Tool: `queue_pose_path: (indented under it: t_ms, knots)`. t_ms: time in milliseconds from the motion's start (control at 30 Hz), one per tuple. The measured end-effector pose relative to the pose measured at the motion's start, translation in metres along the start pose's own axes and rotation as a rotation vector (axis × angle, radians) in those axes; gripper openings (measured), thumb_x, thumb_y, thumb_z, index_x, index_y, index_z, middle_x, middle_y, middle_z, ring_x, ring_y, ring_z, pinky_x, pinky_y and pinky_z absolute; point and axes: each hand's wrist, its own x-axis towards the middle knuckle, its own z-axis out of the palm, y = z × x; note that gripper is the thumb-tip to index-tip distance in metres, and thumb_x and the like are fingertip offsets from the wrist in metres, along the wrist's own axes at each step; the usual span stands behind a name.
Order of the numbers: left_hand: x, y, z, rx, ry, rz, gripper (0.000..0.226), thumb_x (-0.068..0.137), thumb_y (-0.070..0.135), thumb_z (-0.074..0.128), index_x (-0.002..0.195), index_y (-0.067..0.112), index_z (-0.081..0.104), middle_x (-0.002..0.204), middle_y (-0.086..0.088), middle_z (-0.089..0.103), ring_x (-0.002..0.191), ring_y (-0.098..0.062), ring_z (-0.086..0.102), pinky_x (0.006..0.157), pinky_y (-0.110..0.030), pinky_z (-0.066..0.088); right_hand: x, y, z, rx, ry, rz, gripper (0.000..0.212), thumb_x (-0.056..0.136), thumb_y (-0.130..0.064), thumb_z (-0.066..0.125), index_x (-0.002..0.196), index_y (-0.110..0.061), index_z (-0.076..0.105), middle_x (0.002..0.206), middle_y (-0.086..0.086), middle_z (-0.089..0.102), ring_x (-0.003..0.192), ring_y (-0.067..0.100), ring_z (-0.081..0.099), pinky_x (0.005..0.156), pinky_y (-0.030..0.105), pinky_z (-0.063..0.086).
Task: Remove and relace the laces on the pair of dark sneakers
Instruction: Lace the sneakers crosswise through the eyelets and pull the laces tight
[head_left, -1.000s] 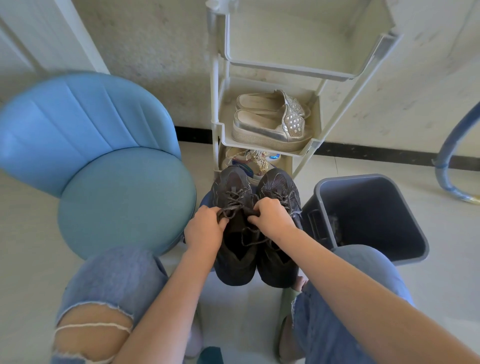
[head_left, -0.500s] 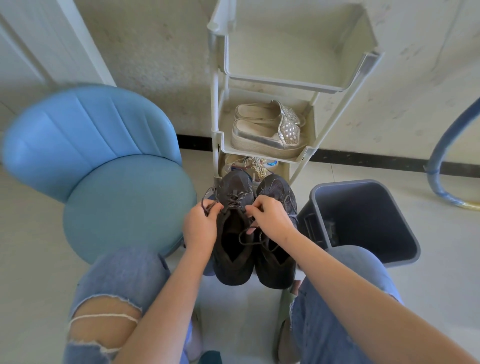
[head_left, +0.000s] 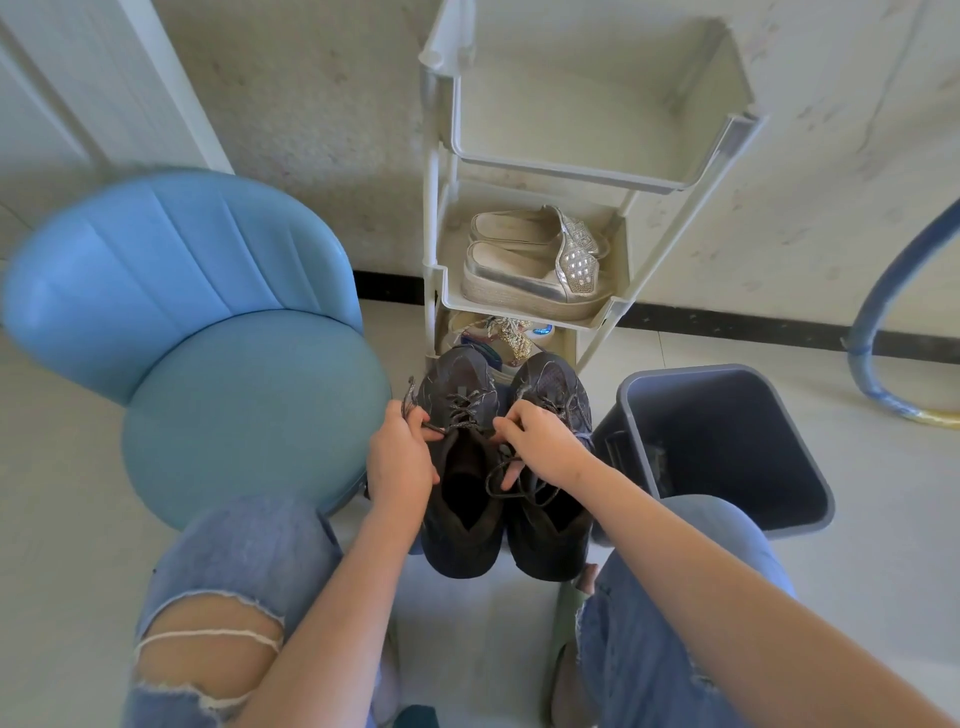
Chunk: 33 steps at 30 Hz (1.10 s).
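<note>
Two dark sneakers stand side by side between my knees, toes pointing away from me. The left sneaker (head_left: 457, 499) has its mouth wide open and its dark lace (head_left: 462, 410) still crosses the upper eyelets. My left hand (head_left: 400, 462) pinches one end of that lace, pulled out to the left of the shoe. My right hand (head_left: 540, 441) pinches the lace at the top of the left sneaker's tongue. It lies over the right sneaker (head_left: 550, 525), whose loose lace loops (head_left: 511, 486) hang below my fingers.
A blue padded chair (head_left: 223, 374) stands close on the left. A grey bin (head_left: 727, 441) stands on the right. Behind the sneakers is a white shoe rack (head_left: 597, 171) holding silver platform shoes (head_left: 535, 270). A blue hose (head_left: 883, 322) curves at far right.
My left hand has drawn the lace end out to the left of the left sneaker. The sneaker's mouth has opened wider. My right hand stays at the tongue.
</note>
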Motion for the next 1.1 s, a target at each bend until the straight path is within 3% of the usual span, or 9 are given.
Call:
queue_pose_path:
  t_ms: [233, 367, 467, 533, 600, 700, 833, 967, 1100]
  knots:
    - [-0.006, -0.006, 0.002, 0.178, -0.132, 0.037, 0.037, 0.079, 0.038, 0.073, 0.106, 0.019, 0.058, 0.096, 0.003, 0.07, 0.086, -0.023, 0.066, 0.073, -0.045, 0.057, 0.004, -0.002, 0.014, -0.291, 0.117, -0.025, 0.034, 0.085, -0.045, 0.065, 0.096, -0.019, 0.046, 0.091, -0.004, 0.061, 0.064, 0.013, 0.06, 0.072, 0.036, 0.055]
    - [-0.007, 0.01, -0.006, 0.014, -0.103, 0.104, 0.021, 0.084, 0.035, 0.068, 0.095, 0.018, 0.064, 0.085, -0.001, 0.067, 0.067, -0.02, 0.064, 0.058, -0.037, 0.056, 0.003, -0.012, 0.01, -0.127, 0.285, -0.108, 0.045, 0.086, -0.059, 0.054, 0.096, -0.016, 0.057, 0.092, -0.003, 0.06, 0.077, 0.012, 0.058, 0.071, 0.031, 0.052]
    - [-0.002, 0.043, -0.027, -0.095, -0.075, 0.161, 0.016, 0.089, 0.022, 0.064, 0.1, 0.011, 0.067, 0.091, -0.001, 0.067, 0.052, -0.01, 0.055, 0.041, -0.014, 0.042, 0.0, -0.036, -0.01, 0.025, 0.411, -0.241, 0.03, 0.1, -0.035, 0.044, 0.107, -0.012, 0.061, 0.092, 0.002, 0.062, 0.075, 0.011, 0.056, 0.069, 0.027, 0.048]
    - [0.003, 0.069, -0.046, -0.08, -0.057, 0.248, 0.013, 0.09, 0.017, 0.061, 0.1, 0.013, 0.068, 0.095, 0.0, 0.068, 0.054, -0.014, 0.057, 0.048, -0.018, 0.045, -0.006, -0.056, -0.028, 0.076, 0.472, -0.369, 0.024, 0.102, -0.015, 0.04, 0.11, -0.012, 0.061, 0.087, 0.004, 0.062, 0.07, 0.012, 0.055, 0.068, 0.029, 0.049]
    - [0.008, 0.095, -0.067, -0.073, -0.077, 0.332, 0.015, 0.094, 0.018, 0.056, 0.1, 0.012, 0.068, 0.096, 0.001, 0.07, 0.053, -0.005, 0.054, 0.057, -0.021, 0.043, -0.016, -0.075, -0.045, 0.165, 0.438, -0.474, 0.026, 0.101, -0.006, 0.035, 0.116, -0.015, 0.054, 0.083, 0.01, 0.06, 0.059, 0.014, 0.053, 0.06, 0.032, 0.047]
    - [0.011, 0.134, -0.09, -0.163, -0.18, 0.377, 0.023, 0.1, 0.02, 0.043, 0.101, 0.013, 0.065, 0.094, 0.005, 0.07, 0.038, 0.001, 0.039, 0.043, -0.01, 0.033, -0.027, -0.103, -0.06, 0.364, 0.397, -0.537, 0.028, 0.101, -0.002, 0.035, 0.125, -0.014, 0.03, 0.082, 0.014, 0.062, 0.051, 0.02, 0.055, 0.046, 0.024, 0.043]
    - [-0.006, 0.179, -0.105, -0.402, -0.116, 0.423, 0.03, 0.103, 0.026, 0.035, 0.095, 0.019, 0.063, 0.089, 0.007, 0.071, 0.049, 0.002, 0.052, 0.046, -0.008, 0.037, -0.042, -0.14, -0.077, 0.672, 0.367, -0.538, 0.026, 0.097, -0.003, 0.05, 0.123, 0.0, 0.043, 0.091, 0.011, 0.072, 0.081, 0.019, 0.071, 0.068, 0.029, 0.059]
    - [-0.025, 0.215, -0.113, -0.629, -0.13, 0.455, 0.032, 0.103, 0.027, 0.034, 0.095, 0.021, 0.064, 0.104, 0.008, 0.066, 0.095, 0.001, 0.059, 0.079, -0.017, 0.046, -0.059, -0.174, -0.096, 0.618, 0.373, -0.619, 0.009, 0.095, -0.009, 0.056, 0.1, -0.007, 0.063, 0.089, 0.006, 0.073, 0.087, 0.017, 0.072, 0.079, 0.032, 0.058]
    - [-0.041, 0.25, -0.125, -0.792, -0.23, 0.519, 0.028, 0.103, 0.023, 0.035, 0.101, 0.017, 0.062, 0.117, -0.01, 0.065, 0.104, -0.016, 0.061, 0.068, -0.017, 0.049, -0.071, -0.202, -0.109, 0.534, 0.453, -0.679, 0.012, 0.093, -0.012, 0.06, 0.097, -0.011, 0.071, 0.086, -0.001, 0.073, 0.085, 0.007, 0.07, 0.084, 0.028, 0.056]
